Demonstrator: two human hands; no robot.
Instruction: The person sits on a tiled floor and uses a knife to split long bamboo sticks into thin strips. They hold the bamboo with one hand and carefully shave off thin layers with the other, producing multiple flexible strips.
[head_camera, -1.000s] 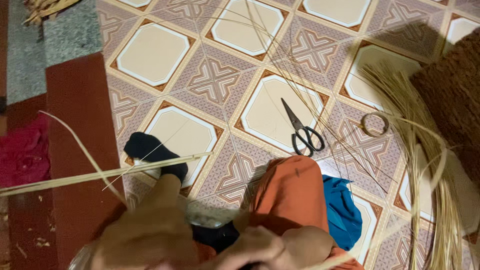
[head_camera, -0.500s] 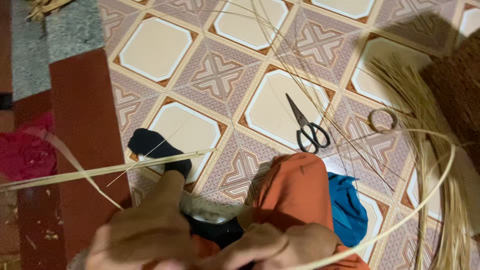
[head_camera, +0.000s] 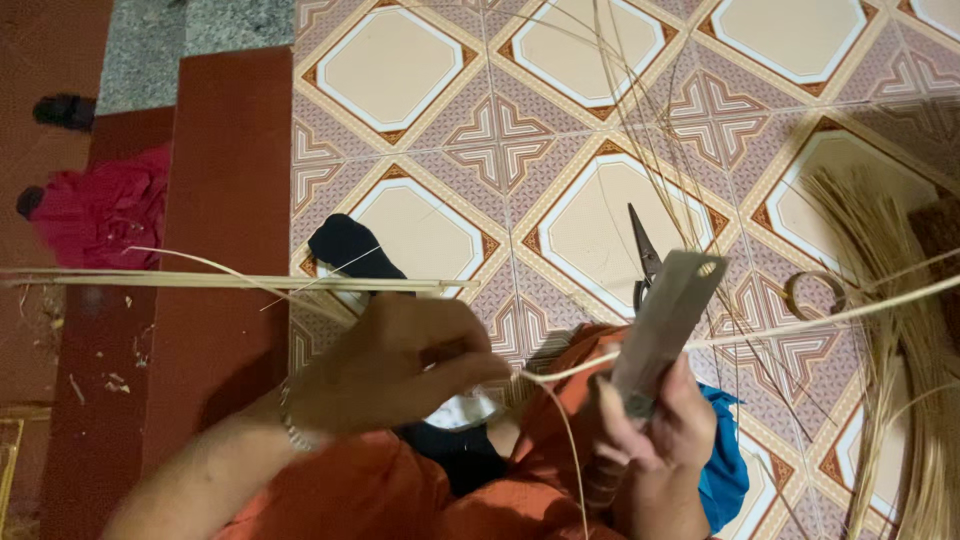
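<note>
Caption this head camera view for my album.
Left hand pinches a pale reed strip; right hand raises a flat metal blade.

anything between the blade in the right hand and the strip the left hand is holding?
Nothing visible. The right hand holds the flat metal blade upright, right at the pale strip, which runs from the left hand past it. The scissors lie on the tiled floor behind.

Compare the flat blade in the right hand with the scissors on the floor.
The flat blade is one broad grey strip, tilted upward in the right hand; the scissors are dark, slim and pointed, lying untouched on the tiled floor. The blade hides the scissors' handles. Both look like metal.
</note>
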